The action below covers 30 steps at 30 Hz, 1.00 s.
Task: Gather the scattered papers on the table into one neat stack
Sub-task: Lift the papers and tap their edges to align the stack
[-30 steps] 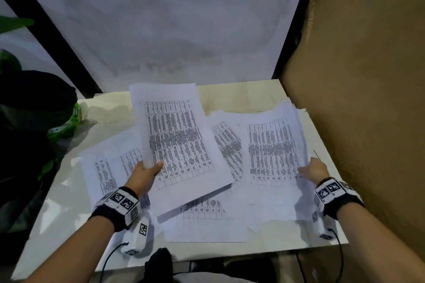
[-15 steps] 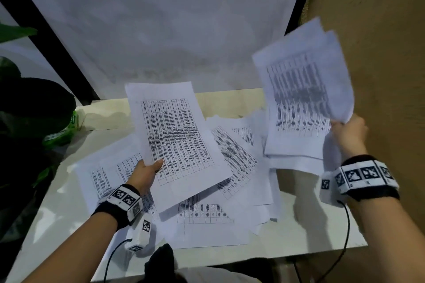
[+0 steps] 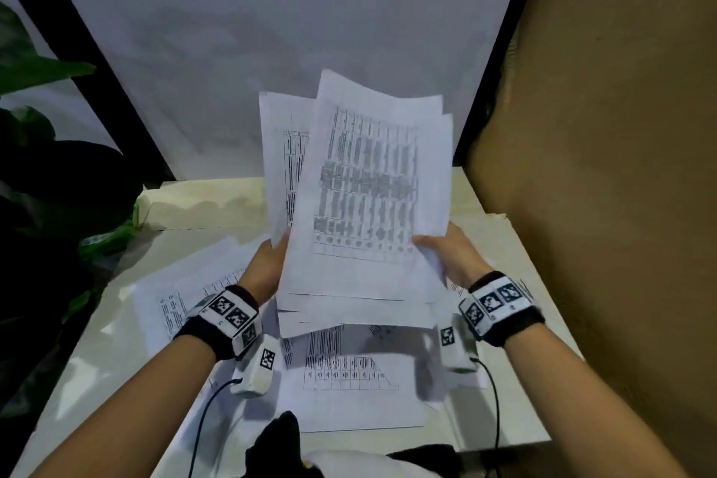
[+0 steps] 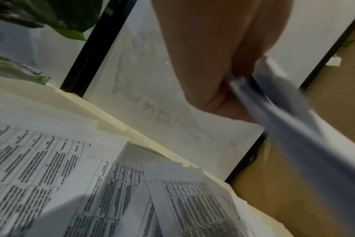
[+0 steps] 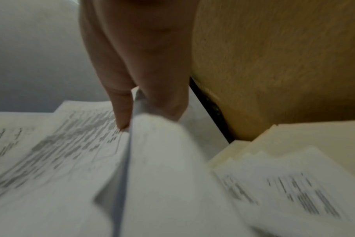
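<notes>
Both bundles, apart half a second ago, now meet as one raised sheaf of papers (image 3: 364, 206) above the tabletop (image 3: 97, 353). Left hand (image 3: 264, 268) pinches its left edge, grip clamped; right hand (image 3: 452, 256) likewise clamps the right edge. Loose sheets (image 3: 349, 380) lie on the tabletop beneath the sheaf.

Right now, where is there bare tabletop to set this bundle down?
Bare table shows along the left edge, beside the plant, and at the far strip by the backdrop. The middle is crowded with loose sheets beneath the held bundle.
</notes>
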Each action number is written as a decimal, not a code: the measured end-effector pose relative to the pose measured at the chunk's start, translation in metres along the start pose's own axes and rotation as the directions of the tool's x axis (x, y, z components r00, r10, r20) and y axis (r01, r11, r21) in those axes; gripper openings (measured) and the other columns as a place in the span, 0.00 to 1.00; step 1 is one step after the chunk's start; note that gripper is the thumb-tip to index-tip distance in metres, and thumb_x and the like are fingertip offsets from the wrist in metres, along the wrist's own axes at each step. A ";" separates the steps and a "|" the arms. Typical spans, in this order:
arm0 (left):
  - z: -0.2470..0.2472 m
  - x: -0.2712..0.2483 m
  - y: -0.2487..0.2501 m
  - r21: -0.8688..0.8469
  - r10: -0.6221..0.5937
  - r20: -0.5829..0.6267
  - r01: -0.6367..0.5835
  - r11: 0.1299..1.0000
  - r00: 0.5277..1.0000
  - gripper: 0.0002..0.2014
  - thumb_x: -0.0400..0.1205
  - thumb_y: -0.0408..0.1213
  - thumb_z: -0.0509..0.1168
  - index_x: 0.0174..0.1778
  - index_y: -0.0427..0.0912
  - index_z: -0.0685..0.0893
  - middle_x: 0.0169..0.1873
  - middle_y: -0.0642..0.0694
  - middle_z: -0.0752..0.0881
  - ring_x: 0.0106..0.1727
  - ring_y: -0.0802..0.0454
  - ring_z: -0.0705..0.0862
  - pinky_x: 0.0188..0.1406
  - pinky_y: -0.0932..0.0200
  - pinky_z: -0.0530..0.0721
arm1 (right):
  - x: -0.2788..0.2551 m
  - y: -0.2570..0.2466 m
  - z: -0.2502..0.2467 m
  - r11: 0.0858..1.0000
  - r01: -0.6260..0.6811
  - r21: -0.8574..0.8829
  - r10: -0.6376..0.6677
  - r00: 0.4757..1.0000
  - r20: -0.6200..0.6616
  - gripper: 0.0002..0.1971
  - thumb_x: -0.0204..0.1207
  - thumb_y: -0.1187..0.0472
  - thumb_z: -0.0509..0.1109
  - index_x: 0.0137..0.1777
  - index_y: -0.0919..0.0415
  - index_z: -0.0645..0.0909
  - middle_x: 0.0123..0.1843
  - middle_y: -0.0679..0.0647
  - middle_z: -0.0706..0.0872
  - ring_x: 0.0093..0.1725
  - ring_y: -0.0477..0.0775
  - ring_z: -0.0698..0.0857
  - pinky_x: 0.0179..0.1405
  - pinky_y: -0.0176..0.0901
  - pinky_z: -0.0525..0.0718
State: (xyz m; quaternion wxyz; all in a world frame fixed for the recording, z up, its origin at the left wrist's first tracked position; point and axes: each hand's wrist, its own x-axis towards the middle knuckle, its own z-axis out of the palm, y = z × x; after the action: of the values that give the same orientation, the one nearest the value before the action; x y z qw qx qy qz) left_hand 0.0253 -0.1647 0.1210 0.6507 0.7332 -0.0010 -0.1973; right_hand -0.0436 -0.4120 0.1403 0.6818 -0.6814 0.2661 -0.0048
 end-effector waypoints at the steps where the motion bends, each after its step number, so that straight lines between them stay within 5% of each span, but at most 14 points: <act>1: -0.002 0.001 0.000 -0.007 -0.013 -0.040 0.013 1.000 0.999 0.27 0.83 0.55 0.44 0.65 0.42 0.76 0.62 0.39 0.81 0.63 0.43 0.80 0.66 0.48 0.76 | 0.000 0.002 0.007 1.000 0.013 -0.009 -0.012 0.999 0.044 0.26 0.72 0.76 0.68 0.71 0.68 0.70 0.67 0.64 0.79 0.63 0.61 0.80 0.67 0.55 0.76; 4: -0.008 0.000 0.006 -0.071 0.045 -0.062 -0.049 0.996 0.997 0.28 0.83 0.54 0.44 0.76 0.43 0.64 0.73 0.43 0.72 0.75 0.52 0.70 0.76 0.50 0.61 | 0.000 0.003 0.021 0.998 0.053 -0.046 -0.051 0.997 0.053 0.23 0.71 0.72 0.71 0.68 0.68 0.74 0.61 0.59 0.83 0.60 0.57 0.82 0.65 0.48 0.81; 7: -0.017 0.000 0.008 0.092 0.207 0.024 -0.208 0.974 0.978 0.11 0.81 0.38 0.61 0.58 0.44 0.79 0.50 0.49 0.86 0.47 0.66 0.86 0.66 0.47 0.78 | -0.001 0.000 0.030 0.976 0.168 -0.137 -0.168 0.986 0.015 0.19 0.72 0.64 0.73 0.62 0.68 0.79 0.57 0.58 0.86 0.56 0.55 0.84 0.60 0.44 0.81; 10: -0.026 -0.001 0.008 0.068 0.307 -0.021 -0.305 0.950 0.951 0.05 0.75 0.41 0.69 0.44 0.49 0.82 0.39 0.56 0.88 0.39 0.69 0.86 0.47 0.66 0.83 | -0.004 -0.004 0.033 0.960 0.245 -0.138 -0.241 0.970 0.043 0.14 0.69 0.63 0.75 0.54 0.62 0.82 0.52 0.56 0.87 0.53 0.55 0.85 0.60 0.47 0.80; 14: -0.031 -0.002 0.003 -0.040 0.284 -0.042 -0.286 0.958 0.958 0.15 0.62 0.45 0.77 0.43 0.52 0.82 0.33 0.63 0.91 0.40 0.69 0.87 0.49 0.64 0.84 | -0.005 -0.003 0.039 0.959 0.266 -0.099 -0.251 0.957 0.145 0.11 0.68 0.63 0.76 0.48 0.51 0.82 0.48 0.49 0.88 0.47 0.44 0.87 0.57 0.39 0.82; 16: -0.030 -0.003 -0.003 -0.054 0.248 -0.015 -0.249 0.967 0.969 0.15 0.64 0.43 0.77 0.44 0.51 0.83 0.33 0.62 0.91 0.40 0.66 0.88 0.49 0.61 0.86 | -0.006 0.002 0.044 0.965 0.249 -0.082 -0.235 0.960 0.152 0.10 0.69 0.64 0.74 0.47 0.51 0.82 0.49 0.51 0.87 0.46 0.42 0.87 0.59 0.43 0.83; 18: -0.028 -0.006 -0.005 -0.049 0.237 0.005 -0.237 0.970 0.971 0.10 0.70 0.41 0.73 0.44 0.46 0.83 0.32 0.55 0.91 0.41 0.60 0.89 0.42 0.61 0.88 | -0.008 0.006 0.048 0.966 0.238 -0.103 -0.224 0.966 0.130 0.08 0.71 0.65 0.73 0.48 0.56 0.82 0.51 0.60 0.87 0.52 0.57 0.87 0.61 0.54 0.82; 21: -0.030 -0.009 0.000 -0.100 0.219 -0.017 -0.220 0.970 0.975 0.21 0.60 0.53 0.76 0.44 0.47 0.82 0.37 0.49 0.90 0.45 0.49 0.89 0.44 0.54 0.89 | -0.010 0.005 0.053 0.954 0.266 -0.139 -0.254 0.962 0.095 0.15 0.72 0.63 0.72 0.53 0.73 0.80 0.57 0.77 0.83 0.57 0.74 0.83 0.61 0.64 0.80; 24: -0.036 -0.015 0.011 -0.117 0.270 -0.013 -0.269 0.956 0.963 0.16 0.65 0.47 0.75 0.45 0.49 0.82 0.40 0.49 0.90 0.47 0.49 0.88 0.54 0.48 0.86 | -0.013 -0.006 0.055 0.939 0.338 -0.057 -0.332 0.938 0.100 0.06 0.70 0.66 0.73 0.47 0.64 0.83 0.53 0.70 0.86 0.50 0.64 0.86 0.56 0.57 0.83; 27: -0.043 -0.017 0.008 -0.101 0.309 0.018 -0.306 0.947 0.951 0.36 0.51 0.61 0.78 0.51 0.47 0.82 0.42 0.53 0.91 0.49 0.54 0.89 0.54 0.53 0.86 | -0.015 -0.002 0.058 0.938 0.346 0.007 -0.344 0.930 0.132 0.09 0.69 0.68 0.74 0.45 0.54 0.83 0.44 0.53 0.90 0.44 0.50 0.88 0.51 0.45 0.86; 30: -0.042 -0.020 -0.009 -0.063 0.235 0.065 -0.232 0.971 0.970 0.40 0.44 0.63 0.78 0.52 0.49 0.81 0.43 0.52 0.91 0.50 0.55 0.88 0.58 0.48 0.84 | -0.014 0.023 0.064 0.953 0.297 -0.054 -0.291 0.952 0.098 0.09 0.70 0.66 0.73 0.45 0.53 0.81 0.48 0.62 0.88 0.45 0.54 0.87 0.55 0.53 0.85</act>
State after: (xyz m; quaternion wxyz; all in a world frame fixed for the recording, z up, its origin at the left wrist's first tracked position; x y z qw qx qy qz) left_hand 0.0170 -0.1184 0.1214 0.6888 0.7024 -0.1052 -0.1454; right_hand -0.0400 -0.3455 0.1197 0.6609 -0.7359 0.1310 -0.0670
